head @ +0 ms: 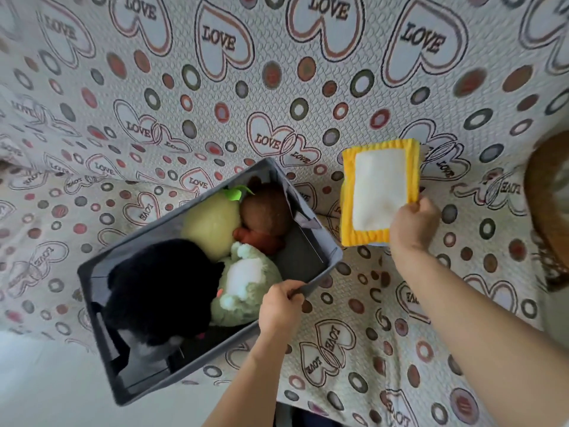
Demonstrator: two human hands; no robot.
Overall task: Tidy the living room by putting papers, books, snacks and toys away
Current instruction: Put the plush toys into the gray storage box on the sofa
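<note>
A grey fabric storage box (326, 251) sits tilted on the sofa seat. Inside it lie several plush toys: a black one (160, 291), a pale green one (246, 285), a pale yellow one (212, 223) and a brown one (264, 214). My left hand (280, 306) grips the box's near rim. My right hand (414, 224) holds a yellow plush toy with a white centre (378, 192) by its lower right corner, just right of the box and above the seat.
The sofa (277, 87) is draped in a cover printed with hearts, "LOVE" and circles. A brown wicker object (545, 204) stands at the right edge. Pale floor (46, 380) shows at the lower left.
</note>
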